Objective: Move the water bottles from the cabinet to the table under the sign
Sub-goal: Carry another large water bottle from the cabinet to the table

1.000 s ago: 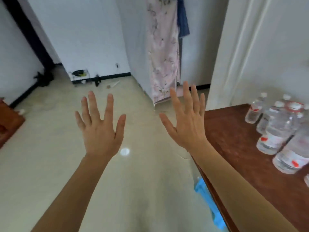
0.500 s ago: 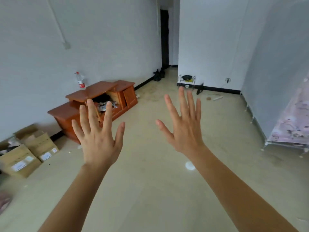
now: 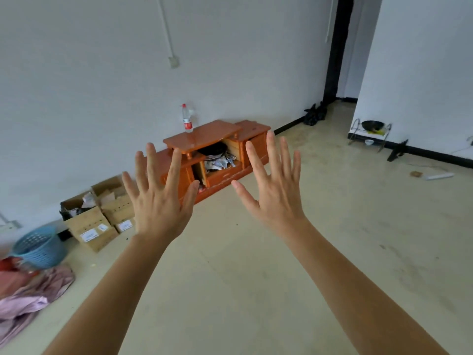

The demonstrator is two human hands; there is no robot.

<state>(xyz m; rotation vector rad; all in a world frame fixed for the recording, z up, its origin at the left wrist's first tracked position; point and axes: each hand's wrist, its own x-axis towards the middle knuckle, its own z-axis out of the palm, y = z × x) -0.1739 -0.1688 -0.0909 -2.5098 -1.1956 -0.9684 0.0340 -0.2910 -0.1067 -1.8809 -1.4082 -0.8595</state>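
Note:
A low orange wooden cabinet [image 3: 204, 134] stands against the white wall across the room. One clear water bottle [image 3: 187, 119] with a red cap and red label stands upright on its top, at the left end. My left hand [image 3: 158, 201] and my right hand [image 3: 275, 193] are raised in front of me, palms away, fingers spread, holding nothing. Both are well short of the cabinet, and my left hand overlaps its left part in the view. The table and the sign are out of sight.
Open cardboard boxes [image 3: 97, 213] sit on the floor left of the cabinet. A blue plastic basket [image 3: 38, 247] and pink cloth [image 3: 28, 298] lie at the lower left. A dark doorway [image 3: 337, 47] opens at the back right, with a small wire rack [image 3: 369, 131] near it.
The view has swung left, away from the brown table with several bottles, to face the orange cabinet, which now looks nearer. Both hands stay raised and spread.

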